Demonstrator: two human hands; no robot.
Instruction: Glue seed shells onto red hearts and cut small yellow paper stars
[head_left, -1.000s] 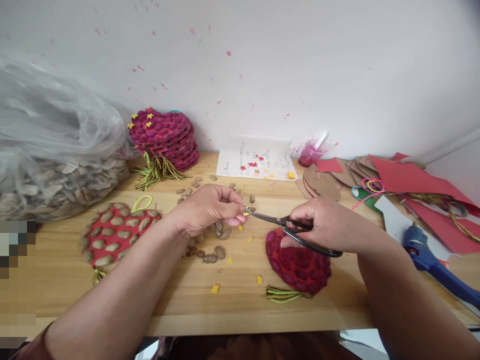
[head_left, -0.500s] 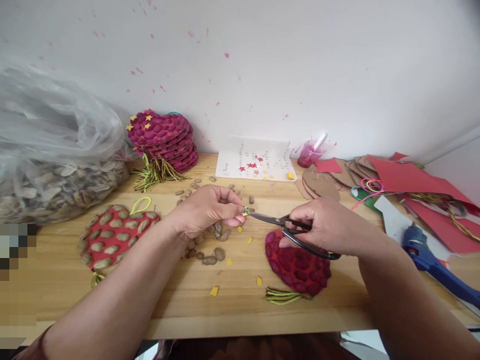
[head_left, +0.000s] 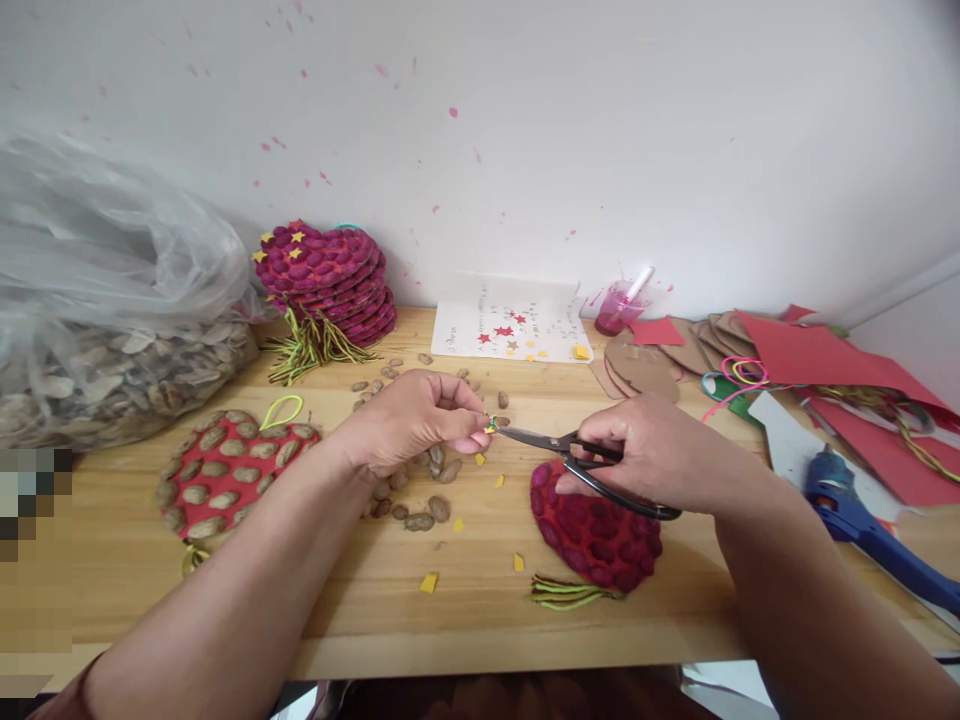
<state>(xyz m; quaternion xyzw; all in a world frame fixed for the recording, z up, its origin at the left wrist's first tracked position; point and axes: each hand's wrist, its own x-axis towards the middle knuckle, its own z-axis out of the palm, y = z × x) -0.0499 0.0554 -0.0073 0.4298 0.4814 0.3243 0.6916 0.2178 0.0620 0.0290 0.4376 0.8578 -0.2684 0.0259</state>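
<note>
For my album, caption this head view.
Left hand pinches a tiny yellow piece; right hand holds scissors against it.

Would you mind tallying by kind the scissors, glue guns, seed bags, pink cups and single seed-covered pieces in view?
Scissors: 1, in the right hand, tips at the yellow bit in the left hand
Glue gun: 1
Seed bag: 1
Pink cup: 1
Seed-covered pieces lying singly: 2, one unpainted, one red
Total: 6
</note>
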